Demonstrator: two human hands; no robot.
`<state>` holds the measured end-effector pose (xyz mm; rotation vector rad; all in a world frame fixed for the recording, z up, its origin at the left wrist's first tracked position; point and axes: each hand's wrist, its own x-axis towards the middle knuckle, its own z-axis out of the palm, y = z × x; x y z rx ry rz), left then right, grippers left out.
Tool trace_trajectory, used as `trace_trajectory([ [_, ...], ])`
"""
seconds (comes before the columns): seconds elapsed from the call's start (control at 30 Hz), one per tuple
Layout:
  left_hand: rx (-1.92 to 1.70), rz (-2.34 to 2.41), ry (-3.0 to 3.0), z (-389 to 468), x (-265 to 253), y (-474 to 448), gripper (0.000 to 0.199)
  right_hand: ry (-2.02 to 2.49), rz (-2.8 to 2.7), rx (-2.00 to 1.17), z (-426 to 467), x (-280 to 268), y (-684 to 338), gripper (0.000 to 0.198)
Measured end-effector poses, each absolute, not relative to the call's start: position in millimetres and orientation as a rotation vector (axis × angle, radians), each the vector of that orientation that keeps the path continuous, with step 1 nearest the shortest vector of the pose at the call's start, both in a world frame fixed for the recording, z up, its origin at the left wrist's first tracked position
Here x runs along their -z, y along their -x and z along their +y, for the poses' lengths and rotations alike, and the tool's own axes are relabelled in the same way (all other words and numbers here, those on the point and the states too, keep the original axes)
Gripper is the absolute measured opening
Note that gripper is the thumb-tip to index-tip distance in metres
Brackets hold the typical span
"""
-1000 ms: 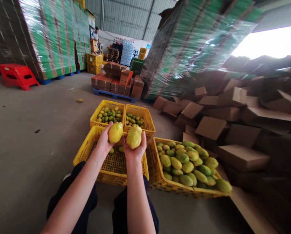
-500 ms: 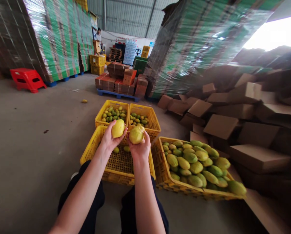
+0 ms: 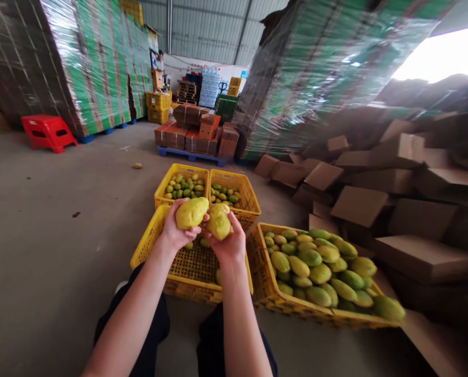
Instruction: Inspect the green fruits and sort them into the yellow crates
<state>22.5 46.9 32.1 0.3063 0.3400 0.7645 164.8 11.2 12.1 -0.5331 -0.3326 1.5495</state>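
My left hand (image 3: 173,230) is closed around a yellow papaya (image 3: 192,213), which lies on its side with its ridged skin showing. Beside it, my right hand (image 3: 232,243) grips another yellow papaya (image 3: 219,222), held more end-on. Both fruits are close together above a yellow plastic crate (image 3: 151,234) with a few papayas on its bottom, partly hidden by my hands and forearms. At the right stands a yellow crate (image 3: 266,285) heaped with green and yellow papayas (image 3: 310,257).
Two more yellow crates (image 3: 161,183) with smaller-looking fruit adjoin the front one. Loose cardboard boxes (image 3: 359,204) pile up at right. Behind are a blue pallet (image 3: 192,156) with cardboard stacks, wrapped pallet loads (image 3: 104,63) and a red stool (image 3: 49,132). One fruit (image 3: 137,165) lies on the floor.
The papaya in my left hand has turned from nearly upright to lying sideways. The right-hand papaya has tilted a little. Both hands have stayed above the crate.
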Motion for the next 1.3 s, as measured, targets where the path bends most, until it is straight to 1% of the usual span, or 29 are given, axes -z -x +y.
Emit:
trace_trajectory([
  [0.1, -0.771, 0.359, -0.120, 49, -33, -24, 0.053, 0.506, -0.167, -1.573, 15, -5, -164, 0.019],
  [0.23, -0.870, 0.407, 0.006, 51, -33, -30, 0.057, 0.497, -0.058, -1.404, 20, -3, -162, 0.010],
  [0.37, -0.936, 0.415, 0.083, 52, -34, -31, 0.063, 0.476, -0.041, -1.268, 21, -9, -168, 0.007],
  [0.4, -0.947, 0.414, 0.084, 53, -34, -31, 0.064, 0.464, -0.037, -1.280, 21, -10, -170, 0.010],
  [0.5, -0.974, 0.428, 0.021, 54, -33, -31, 0.061, 0.407, -0.035, -1.329, 20, -9, -178, 0.026],
  [0.6, -1.032, 0.482, -0.143, 56, -29, -32, 0.052, 0.391, -0.082, -1.313, 20, -1, -185, 0.024],
  [0.63, -1.060, 0.494, -0.214, 56, -26, -33, 0.053, 0.404, -0.110, -1.309, 21, 2, -187, 0.022],
  [0.67, -1.095, 0.499, -0.292, 56, -24, -34, 0.058, 0.424, -0.141, -1.308, 22, 5, -189, 0.023],
  [0.73, -1.179, 0.498, -0.451, 55, -18, -37, 0.071, 0.479, -0.198, -1.298, 23, 9, -189, 0.029],
  [0.8, -1.286, 0.496, -0.578, 54, -13, -40, 0.074, 0.546, -0.248, -1.250, 23, 9, -185, 0.037],
  [0.9, -1.406, 0.505, -0.680, 53, -7, -46, 0.068, 0.658, -0.383, -1.086, 19, 4, -174, 0.053],
  [1.0, -1.484, 0.504, -0.787, 53, -4, -50, 0.071, 0.814, -0.582, -0.776, 13, -1, -163, 0.063],
  [1.07, -1.549, 0.490, -0.897, 52, -3, -50, 0.071, 0.922, -0.688, -0.551, 11, -3, -159, 0.062],
  [1.13, -1.586, 0.463, -1.023, 51, -2, -49, 0.067, 0.985, -0.756, -0.406, 9, -5, -157, 0.058],
  [1.3, -1.603, 0.366, -1.374, 49, -3, -47, 0.060, 0.986, -0.799, -0.304, 6, -10, -156, 0.053],
])
